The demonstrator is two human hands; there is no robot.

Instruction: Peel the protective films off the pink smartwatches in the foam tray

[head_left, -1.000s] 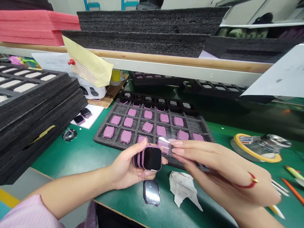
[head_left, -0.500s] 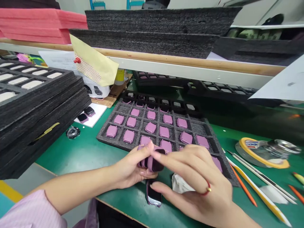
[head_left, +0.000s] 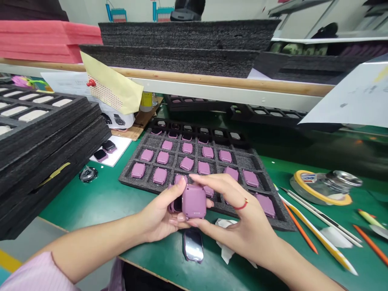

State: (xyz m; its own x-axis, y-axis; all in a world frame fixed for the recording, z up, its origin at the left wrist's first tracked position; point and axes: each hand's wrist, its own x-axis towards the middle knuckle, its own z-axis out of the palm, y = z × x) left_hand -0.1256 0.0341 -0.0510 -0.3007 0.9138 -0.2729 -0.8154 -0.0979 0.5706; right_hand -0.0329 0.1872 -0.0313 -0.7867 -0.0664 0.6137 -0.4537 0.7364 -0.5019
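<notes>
A purple smartwatch case (head_left: pixel 194 202) is upright between my hands, its plain purple side toward me. My left hand (head_left: pixel 159 216) is closed on its left side, thumb along the edge, with at least one more purple case (head_left: pixel 175 205) partly hidden behind it. Thumb and index finger of my right hand (head_left: pixel 245 222) pinch the front case at its bottom and top edges. Just below on the bench lies a watch case with a glossy dark screen (head_left: pixel 193 245). Beyond my hands, a black foam tray (head_left: pixel 247 161) carries many purple cases in its compartments.
Crumpled white tissue (head_left: pixel 224 252) lies under my right hand. To the right are a glass jar (head_left: pixel 324 188), sticks and pens (head_left: pixel 318 232). Foam trays (head_left: pixel 45 161) are stacked at left, beside two watches on white paper (head_left: pixel 119 151). A shelf edge (head_left: pixel 194 83) crosses above.
The front case has turned from its dark screen to its purple side. My right fingers, earlier spread near it, now pinch its top and bottom edges. The whole view has shifted slightly.
</notes>
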